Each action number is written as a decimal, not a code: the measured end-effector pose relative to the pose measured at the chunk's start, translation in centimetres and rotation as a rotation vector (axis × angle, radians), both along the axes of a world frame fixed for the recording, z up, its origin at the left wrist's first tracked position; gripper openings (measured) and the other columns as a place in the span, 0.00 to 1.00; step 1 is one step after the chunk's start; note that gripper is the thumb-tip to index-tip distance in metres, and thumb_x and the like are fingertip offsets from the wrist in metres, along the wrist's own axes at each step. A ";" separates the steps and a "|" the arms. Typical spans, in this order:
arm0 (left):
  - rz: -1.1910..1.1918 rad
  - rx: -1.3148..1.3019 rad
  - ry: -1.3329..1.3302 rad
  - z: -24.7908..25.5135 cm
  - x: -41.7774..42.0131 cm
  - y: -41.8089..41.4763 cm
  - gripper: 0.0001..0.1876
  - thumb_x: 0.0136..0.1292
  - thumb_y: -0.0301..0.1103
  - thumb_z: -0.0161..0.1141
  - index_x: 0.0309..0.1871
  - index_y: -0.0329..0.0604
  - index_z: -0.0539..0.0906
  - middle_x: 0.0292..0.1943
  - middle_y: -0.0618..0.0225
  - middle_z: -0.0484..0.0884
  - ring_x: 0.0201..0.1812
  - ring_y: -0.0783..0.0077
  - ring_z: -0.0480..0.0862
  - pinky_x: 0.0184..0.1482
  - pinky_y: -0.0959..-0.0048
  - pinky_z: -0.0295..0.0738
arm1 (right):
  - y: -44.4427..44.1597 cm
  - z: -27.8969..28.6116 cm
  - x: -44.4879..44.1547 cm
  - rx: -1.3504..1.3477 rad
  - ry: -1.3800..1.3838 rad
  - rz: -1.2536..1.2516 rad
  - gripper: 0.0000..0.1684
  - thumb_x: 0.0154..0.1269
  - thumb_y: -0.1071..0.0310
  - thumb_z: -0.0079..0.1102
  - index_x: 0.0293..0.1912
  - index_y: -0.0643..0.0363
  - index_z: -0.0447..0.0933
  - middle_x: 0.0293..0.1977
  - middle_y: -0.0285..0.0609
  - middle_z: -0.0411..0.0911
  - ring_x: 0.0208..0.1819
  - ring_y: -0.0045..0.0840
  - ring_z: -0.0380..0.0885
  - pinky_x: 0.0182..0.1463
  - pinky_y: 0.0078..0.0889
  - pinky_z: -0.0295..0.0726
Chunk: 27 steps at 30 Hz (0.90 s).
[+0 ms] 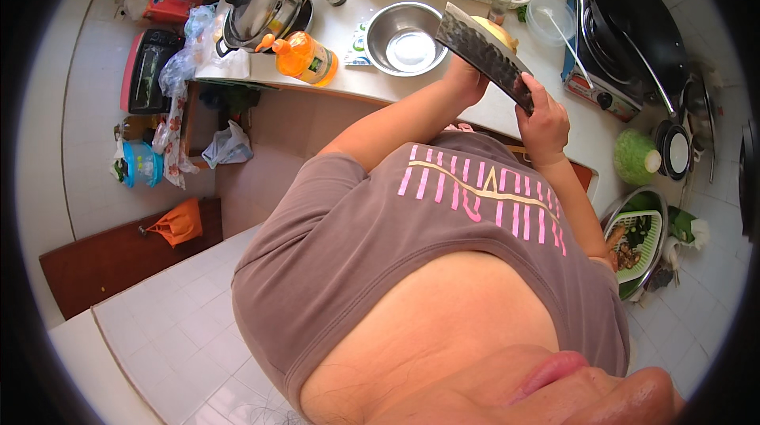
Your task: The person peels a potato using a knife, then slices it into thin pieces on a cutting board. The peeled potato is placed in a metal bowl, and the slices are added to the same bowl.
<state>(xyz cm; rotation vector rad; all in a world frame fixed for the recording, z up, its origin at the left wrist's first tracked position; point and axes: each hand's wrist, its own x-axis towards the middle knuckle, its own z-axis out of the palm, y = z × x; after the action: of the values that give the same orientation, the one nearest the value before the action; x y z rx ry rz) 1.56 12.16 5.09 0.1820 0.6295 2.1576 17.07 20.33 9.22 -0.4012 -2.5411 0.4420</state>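
Note:
In my right hand point(543, 122) is the dark handle of a broad cleaver point(484, 54), held up at a slant over the counter. Its blade bears dark mottling and points up and to the left. Behind the blade shows part of a pale yellow, rounded vegetable point(496, 33); its exact kind cannot be told. My left hand point(469, 81) reaches under the blade and appears to hold this vegetable, though its fingers are mostly hidden. Just left of the blade tip stands a stainless steel bowl point(380, 42), with a bright, shiny bottom.
An orange pump bottle point(309, 60) and a lidded steel pot point(264, 0) stand left. On the right, a portable gas stove point(602, 92) carries a black wok point(635, 9). A plastic tub point(549, 18), a green gourd point(635, 158) and a draining basket point(653, 253) are nearby.

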 end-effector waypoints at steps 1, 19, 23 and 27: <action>-0.003 -0.022 -0.023 -0.2 0.0 -0.1 0.17 0.65 0.47 0.62 0.51 0.51 0.76 0.45 0.71 0.83 0.47 0.71 0.84 0.50 0.68 0.80 | -0.2 -0.1 0.1 0.001 0.006 0.004 0.32 0.51 0.72 0.69 0.58 0.47 0.74 0.41 0.43 0.84 0.37 0.42 0.82 0.40 0.43 0.78; -0.211 -0.122 0.069 -0.4 -1.4 -1.1 0.21 0.68 0.51 0.58 0.60 0.57 0.74 0.51 0.70 0.82 0.53 0.69 0.83 0.56 0.61 0.79 | 1.7 1.4 0.1 -0.003 -0.021 0.136 0.32 0.49 0.73 0.68 0.57 0.46 0.75 0.39 0.39 0.84 0.36 0.34 0.82 0.40 0.35 0.77; -0.192 -0.080 0.123 -1.9 -2.0 -0.9 0.20 0.69 0.50 0.57 0.61 0.58 0.73 0.54 0.70 0.81 0.55 0.68 0.82 0.57 0.61 0.79 | 1.1 1.1 0.1 0.000 -0.024 0.125 0.31 0.50 0.73 0.68 0.56 0.47 0.76 0.39 0.40 0.84 0.36 0.36 0.82 0.40 0.36 0.77; -0.256 -0.136 0.029 -1.1 -1.4 -1.1 0.22 0.68 0.52 0.58 0.61 0.58 0.73 0.54 0.70 0.81 0.56 0.69 0.82 0.58 0.60 0.78 | 1.3 1.1 -0.3 0.005 -0.033 0.101 0.31 0.50 0.73 0.68 0.56 0.47 0.75 0.41 0.44 0.84 0.38 0.41 0.82 0.41 0.41 0.79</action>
<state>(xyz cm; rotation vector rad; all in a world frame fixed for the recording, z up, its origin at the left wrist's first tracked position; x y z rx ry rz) 0.21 11.02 3.97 0.2089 0.7257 1.8626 16.73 21.66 10.36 -0.2813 -2.6025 0.4704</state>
